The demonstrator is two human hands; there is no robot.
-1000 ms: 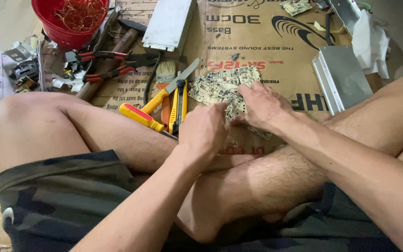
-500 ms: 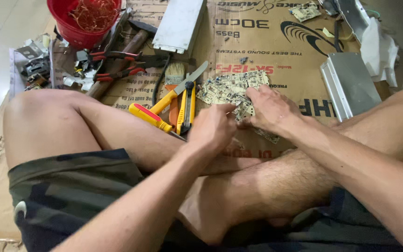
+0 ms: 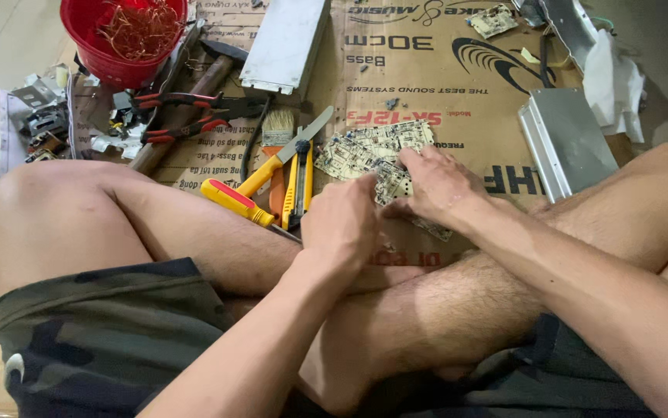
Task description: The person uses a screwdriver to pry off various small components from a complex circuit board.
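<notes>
I sit cross-legged on flattened cardboard (image 3: pixel 427 70). A pale green circuit board (image 3: pixel 369 147) lies on the cardboard in front of my shins. My left hand (image 3: pixel 341 224) is closed at the board's near left edge, its fingers hidden from me. My right hand (image 3: pixel 434 186) presses on the board's right part, fingers curled over a piece of it. Just left of my left hand lie a yellow-and-red screwdriver (image 3: pixel 237 201), yellow utility knives (image 3: pixel 299 174) and a small brush (image 3: pixel 276 135).
A red bucket (image 3: pixel 109 46) of copper wire stands at the back left, with red-handled pliers (image 3: pixel 187 112), a hammer (image 3: pixel 187 101) and small scrap parts (image 3: pixel 43 128) beside it. Grey metal casings lie at the back (image 3: pixel 287 42) and at the right (image 3: pixel 566 139). White paper (image 3: pixel 613 77) sits far right.
The view has shifted slightly; both hands stay on the circuit board, with small finger movements only.
</notes>
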